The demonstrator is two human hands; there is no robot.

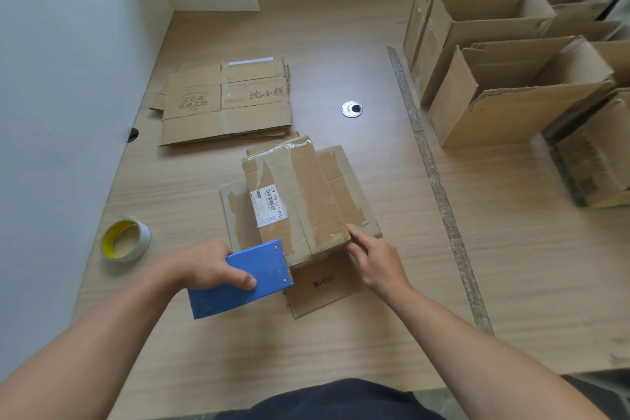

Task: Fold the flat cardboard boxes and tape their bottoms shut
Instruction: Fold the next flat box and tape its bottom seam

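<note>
tape could wrinkle or miss the seam if the blue tape dispenser (254, 278), gripped by the left hand (208, 266) with curled fingers, drags the cardboard box (300, 194) sideways; the right hand (375, 259), fingers straight and together, only touches its near right corner. the box sits mid-table (341, 351), bottom up, worn, with a white label (271, 204).

1. A box (300, 194) is set on the table (341, 344) at the centre of the frame.
2. A stack of flat boxes (225, 102) is laid behind it, toward the upper left.
3. A tape roll (126, 240) is placed at the lower left.
4. A tape dispenser (249, 278) is held at the box's near left corner.
5. Standing boxes (511, 78) are ranged along the upper right.
</note>
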